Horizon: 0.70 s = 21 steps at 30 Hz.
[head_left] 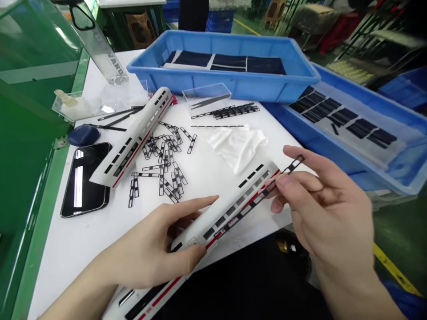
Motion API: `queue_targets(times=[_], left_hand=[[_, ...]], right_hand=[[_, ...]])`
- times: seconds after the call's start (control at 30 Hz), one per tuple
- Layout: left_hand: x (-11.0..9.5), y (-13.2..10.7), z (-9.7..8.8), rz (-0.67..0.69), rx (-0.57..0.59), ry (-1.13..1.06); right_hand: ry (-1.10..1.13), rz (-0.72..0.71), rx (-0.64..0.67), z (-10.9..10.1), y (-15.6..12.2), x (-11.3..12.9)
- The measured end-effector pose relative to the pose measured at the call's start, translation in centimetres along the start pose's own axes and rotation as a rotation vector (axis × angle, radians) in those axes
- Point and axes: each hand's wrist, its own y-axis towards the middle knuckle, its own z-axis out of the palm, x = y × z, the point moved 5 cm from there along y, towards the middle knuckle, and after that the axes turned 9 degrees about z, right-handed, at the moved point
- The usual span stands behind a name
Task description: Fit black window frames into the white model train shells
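Holding white train shell (230, 213), left hand (147, 249), right hand (328, 213) pinching black strip (294, 165)

A blue plastic tray (220, 84) is set at the upper centre of the frame, with dark rectangular sheets (230, 62) laid inside it. A second blue plastic tray (367, 146) is placed just beside it, at the right. On a white work table (66, 266), a white plastic train-carriage shell (133, 138) is laid left of centre, with black ladder-shaped strips (163, 164) scattered just right of it and a black smartphone (85, 180) left of it. A crumpled white cloth (235, 149) lies right of the strips, below metal tweezers (210, 101) in a clear plastic box (203, 100). A long white carriage shell (227, 218) is held at lower centre, beneath a single black strip (293, 165).
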Motion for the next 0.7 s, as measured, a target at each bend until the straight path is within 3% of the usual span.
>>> queue_targets(times=[0.13, 0.5, 0.7], left_hand=[[0.1, -0.2, 0.4, -0.002, 0.014, -0.041], [0.3, -0.2, 0.5, -0.113, -0.012, -0.147], [0.2, -0.7, 0.6, -0.155, -0.158, -0.032]], right_hand=[[-0.195, -0.072, -0.14, 1.0, -1.0, 0.1], [-0.294, -0.155, -0.101, 1.5, -0.8, -0.5], [-0.243, -0.057, -0.067, 1.6, -1.2, -1.6]])
